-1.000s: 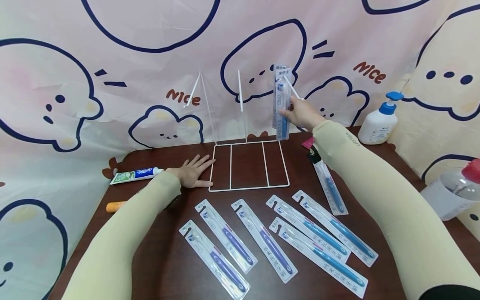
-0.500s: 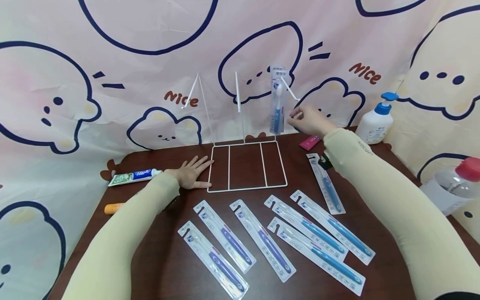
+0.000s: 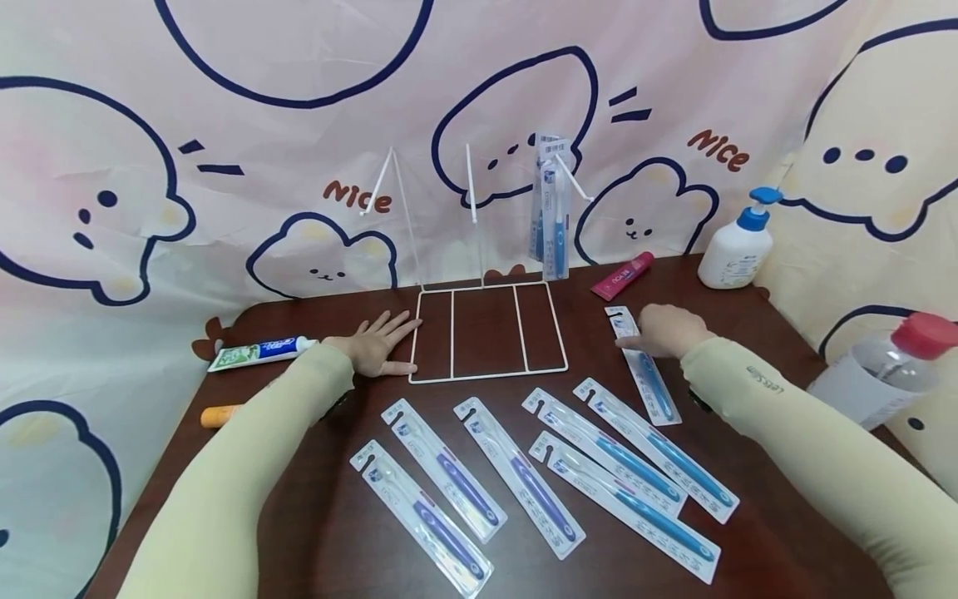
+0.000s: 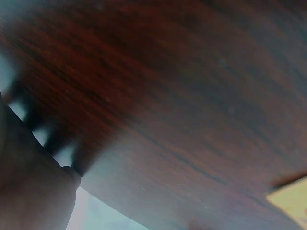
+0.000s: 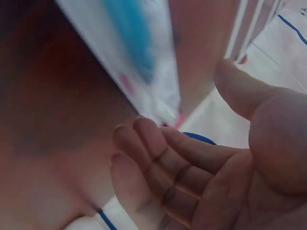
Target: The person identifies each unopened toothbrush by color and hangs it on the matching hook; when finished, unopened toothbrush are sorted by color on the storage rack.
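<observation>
My left hand (image 3: 374, 343) lies flat on the table with fingers spread, its fingertips and thumb at the left side of a white wire rack (image 3: 486, 377). The rack has three upright hooks. From its right hook hang blue packaged toothbrushes (image 3: 555, 220), one behind another. My right hand (image 3: 669, 331) is over the upper part of a blue packaged toothbrush (image 3: 654, 391) lying right of the rack. In the right wrist view the fingers (image 5: 151, 139) are loosely bent at the package end, thumb held well apart. Several more packaged toothbrushes, purple (image 3: 521, 480) and blue (image 3: 632, 507), lie in front.
A pink tube (image 3: 623, 276) lies behind my right hand. A white pump bottle (image 3: 737, 249) and a red-capped clear bottle (image 3: 883, 374) stand at the right. Toothpaste (image 3: 262, 353) and an orange cylinder (image 3: 217, 416) lie at the left. A patterned curtain (image 3: 299, 150) backs the table.
My right hand has let go of the hanging packaged toothbrush and moved right and down to the one on the table. My left hand has stayed by the rack.
</observation>
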Motion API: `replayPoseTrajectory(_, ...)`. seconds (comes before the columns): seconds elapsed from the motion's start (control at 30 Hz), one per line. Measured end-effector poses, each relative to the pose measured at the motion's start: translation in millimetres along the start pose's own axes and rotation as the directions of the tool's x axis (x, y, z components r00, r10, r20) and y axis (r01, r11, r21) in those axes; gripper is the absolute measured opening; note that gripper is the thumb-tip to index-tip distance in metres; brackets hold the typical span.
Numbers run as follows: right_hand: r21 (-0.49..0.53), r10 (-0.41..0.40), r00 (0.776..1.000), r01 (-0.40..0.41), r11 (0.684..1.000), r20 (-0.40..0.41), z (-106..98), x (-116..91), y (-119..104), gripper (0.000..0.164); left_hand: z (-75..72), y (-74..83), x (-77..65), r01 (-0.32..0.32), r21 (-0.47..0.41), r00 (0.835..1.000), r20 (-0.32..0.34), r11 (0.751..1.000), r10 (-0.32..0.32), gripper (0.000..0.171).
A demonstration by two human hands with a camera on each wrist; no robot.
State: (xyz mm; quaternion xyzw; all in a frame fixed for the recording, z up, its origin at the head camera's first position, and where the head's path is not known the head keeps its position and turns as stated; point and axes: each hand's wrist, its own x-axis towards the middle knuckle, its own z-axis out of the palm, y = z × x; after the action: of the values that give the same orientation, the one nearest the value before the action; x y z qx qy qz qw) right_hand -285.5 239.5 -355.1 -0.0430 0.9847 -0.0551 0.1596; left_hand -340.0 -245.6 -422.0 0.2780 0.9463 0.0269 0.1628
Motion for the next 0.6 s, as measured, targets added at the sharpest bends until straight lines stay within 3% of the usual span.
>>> replayPoseTrajectory(0.17, 0.025, 0.045, 0.998, -0.046, 0.999, 0.048, 14.7, -6.8, 7.3, 0.073, 2.4, -4.3, 2.6, 0.012, 0.018, 1.000, 0.007, 1.000, -0.012, 0.096)
replayPoseTrajectory(0.37, 0.038, 0.048, 0.998, -0.050, 0.998, 0.042, 17.0, -12.9, 16.9, 0.075, 0.2, -2.1, 0.9, 0.007, 0.030, 1.000, 0.000, 1.000, -0.007, 0.096)
replayPoseTrajectory(0.6, 0.055, 0.043, 0.999, -0.044, 0.998, 0.032, 17.5, -19.9, 42.7, 0.064, -1.9, 1.0, -1.8, -0.011, 0.022, 1.000, -0.009, 1.000, 0.011, 0.094)
